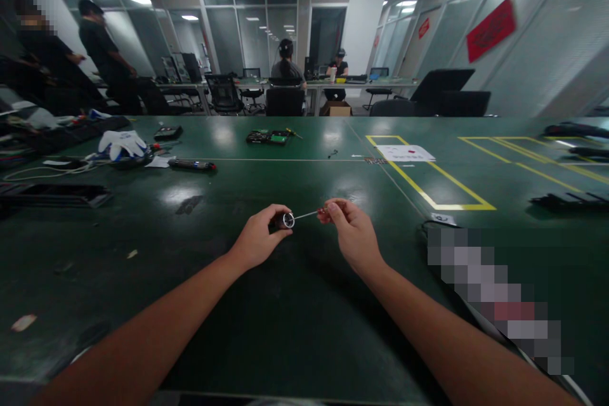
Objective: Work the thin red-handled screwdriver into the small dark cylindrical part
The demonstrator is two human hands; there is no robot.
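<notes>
My left hand (pixel 257 238) is closed around a small dark cylinder (pixel 287 221) with a bright silver ring at its open end. That end faces right, towards my other hand. Between finger and thumb, my right hand (pixel 356 235) pinches a thin metal rod (pixel 307 214). The rod's left tip reaches the cylinder's ringed opening; how deep it goes I cannot tell. Whatever handle the rod may have is hidden by my fingers. Both hands are above the green table (pixel 266 323).
White-and-blue gloves (pixel 122 144), cables and a dark cylindrical tool (pixel 193 165) lie to the left. A green-and-black tool kit (pixel 267 136) lies further back. At right are a paper sheet (pixel 406 153), yellow tape (pixel 457 207) and a blurred-out object (pixel 495 298). Several people are in the background.
</notes>
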